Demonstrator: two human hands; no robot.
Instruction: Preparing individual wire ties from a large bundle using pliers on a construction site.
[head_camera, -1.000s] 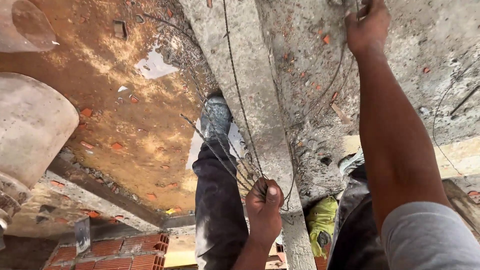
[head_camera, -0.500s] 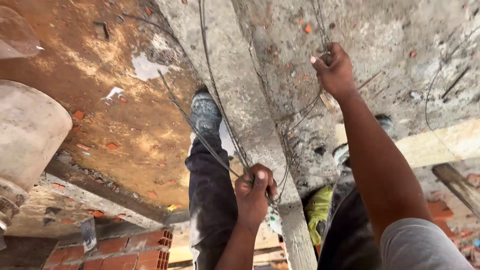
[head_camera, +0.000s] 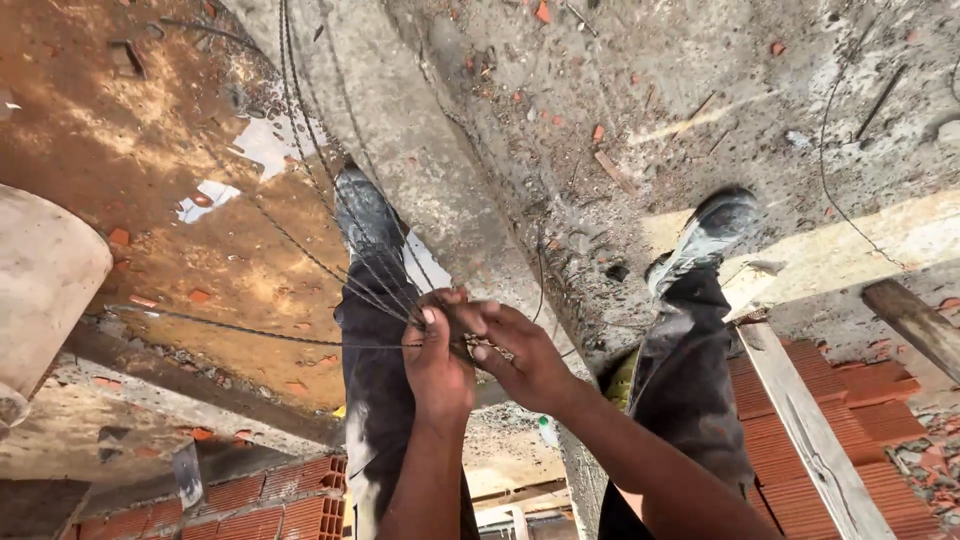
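My left hand (head_camera: 437, 355) and my right hand (head_camera: 518, 352) meet in front of me, both closed on a bundle of thin steel wires (head_camera: 330, 255). The wires run up and to the left from my fingers, along the concrete beam (head_camera: 400, 130), and one strand trails out to the left. My right fingers pinch the wire ends next to my left thumb. Below the hands are my two legs in dusty dark trousers, with a boot (head_camera: 362, 210) on the left and a boot (head_camera: 712, 230) on the right, astride the beam.
A dusty concrete slab (head_camera: 700, 90) with brick chips lies to the right. A wooden plank (head_camera: 805, 430) and red bricks (head_camera: 880, 400) sit at lower right. Far below on the left is a wet brown floor (head_camera: 130, 200) and a pale round column top (head_camera: 45, 290).
My right hand came down from high on the wires at the upper right and joined my left hand. The view shifted, showing both boots.
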